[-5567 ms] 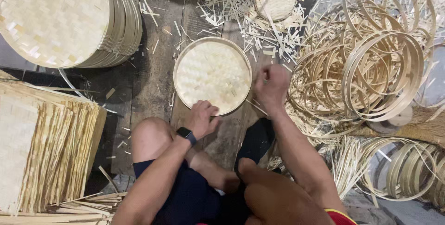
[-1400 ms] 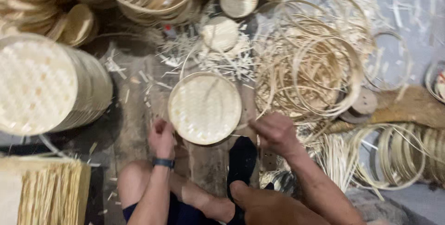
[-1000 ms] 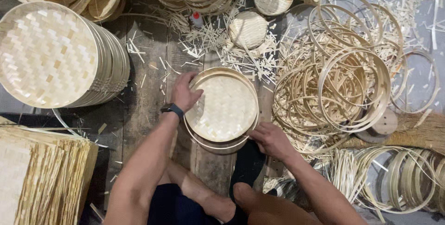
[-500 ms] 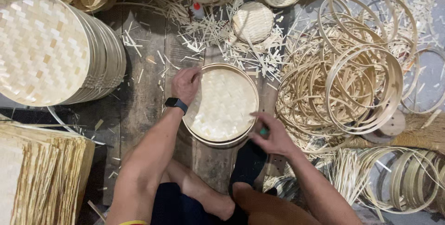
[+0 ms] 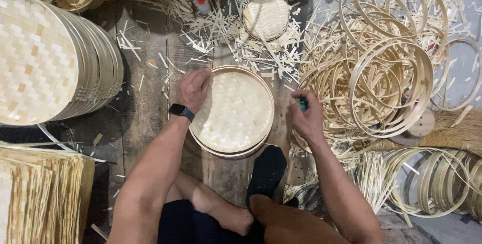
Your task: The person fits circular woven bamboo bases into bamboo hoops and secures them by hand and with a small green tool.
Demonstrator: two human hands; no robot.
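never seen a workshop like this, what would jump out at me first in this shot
In the middle, a round woven bamboo tray lies on the dark plank floor, the left hand on its upper-left rim and the right hand just off its right edge, closed on a small green object. To the right sprawls a tangle of bare bamboo hoops; at far left leans a thick stack of finished woven trays.

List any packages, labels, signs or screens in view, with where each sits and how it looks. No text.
Smartwatch: on the left wrist, beside the round woven tray; small dark rectangular face on a black band, screen dark.
Small bottle: at the top among the bamboo scraps; pale body, red cap; any label too small to tell.
No packages or signs show.
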